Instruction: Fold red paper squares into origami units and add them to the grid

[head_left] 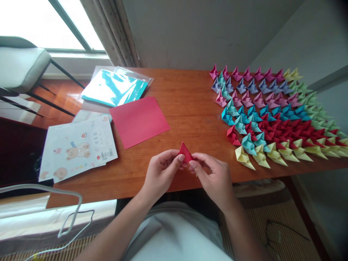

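Note:
A small folded piece of red paper [185, 151] is held up near the table's front edge, its pointed tip facing away from me. My left hand [163, 169] pinches its left side between thumb and fingers. On the opposite side, my right hand [212, 174] grips the lower right corner the same way. The fingertips hide the bottom of the folded paper. Just beyond my left hand lies a flat stack of red paper sheets [140, 121].
Rows of folded paper boats [258, 105] in several colours cover the table's right side. Plastic-wrapped turquoise paper [115, 88] lies at the back left, with bear-printed sheets [78, 148] in front. A white cable [78, 206] loops at the lower left. A chair [24, 65] stands beyond.

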`<state>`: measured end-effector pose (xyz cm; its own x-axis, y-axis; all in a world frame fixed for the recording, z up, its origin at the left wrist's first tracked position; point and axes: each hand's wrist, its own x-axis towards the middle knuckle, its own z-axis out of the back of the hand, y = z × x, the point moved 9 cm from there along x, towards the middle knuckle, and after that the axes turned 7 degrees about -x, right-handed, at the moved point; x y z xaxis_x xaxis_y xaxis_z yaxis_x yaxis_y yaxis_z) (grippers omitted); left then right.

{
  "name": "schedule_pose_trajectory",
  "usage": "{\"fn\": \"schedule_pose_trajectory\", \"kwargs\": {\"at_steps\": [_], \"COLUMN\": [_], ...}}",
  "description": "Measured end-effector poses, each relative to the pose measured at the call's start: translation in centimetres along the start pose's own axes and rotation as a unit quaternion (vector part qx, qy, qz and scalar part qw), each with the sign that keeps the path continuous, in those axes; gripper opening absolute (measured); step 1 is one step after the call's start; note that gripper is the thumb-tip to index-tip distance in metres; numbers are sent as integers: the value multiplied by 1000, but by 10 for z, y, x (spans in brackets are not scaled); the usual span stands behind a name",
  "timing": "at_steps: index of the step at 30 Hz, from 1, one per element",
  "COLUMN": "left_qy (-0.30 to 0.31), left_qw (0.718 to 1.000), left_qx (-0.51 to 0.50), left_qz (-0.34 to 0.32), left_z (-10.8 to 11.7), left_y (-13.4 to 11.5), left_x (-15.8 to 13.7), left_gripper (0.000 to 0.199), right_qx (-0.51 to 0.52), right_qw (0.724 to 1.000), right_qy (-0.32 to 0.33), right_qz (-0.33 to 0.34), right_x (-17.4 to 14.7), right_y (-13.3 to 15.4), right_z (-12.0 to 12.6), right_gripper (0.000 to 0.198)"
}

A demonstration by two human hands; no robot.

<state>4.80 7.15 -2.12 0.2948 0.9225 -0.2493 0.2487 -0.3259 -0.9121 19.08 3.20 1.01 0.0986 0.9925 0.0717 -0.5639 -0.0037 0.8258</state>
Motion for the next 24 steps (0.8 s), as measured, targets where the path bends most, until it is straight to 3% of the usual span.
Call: {"fn": "schedule_pose_trajectory", "kwargs": {"at_steps": [7,15,24], "left_qy": [3,-15,-1], "left_qw": [1000,1000,1000], "left_qx": [-3,16,6], "left_qz": [-5,-5,-17], "left_z": [-1,2,-1], "left_y": [0,-1,0], "left_x": [0,0,1], "left_gripper": [21,22,20], "right_qx": [24,84,32], "right_qw": [1000,994,999], "right_qy": [0,-25,-22], "right_qz": [-10,-73,-23], "right_x": [1,0,2], "right_y": [-2,-20,-7], "right_z": [-3,3,-2], "right_gripper": [13,26,12]}}
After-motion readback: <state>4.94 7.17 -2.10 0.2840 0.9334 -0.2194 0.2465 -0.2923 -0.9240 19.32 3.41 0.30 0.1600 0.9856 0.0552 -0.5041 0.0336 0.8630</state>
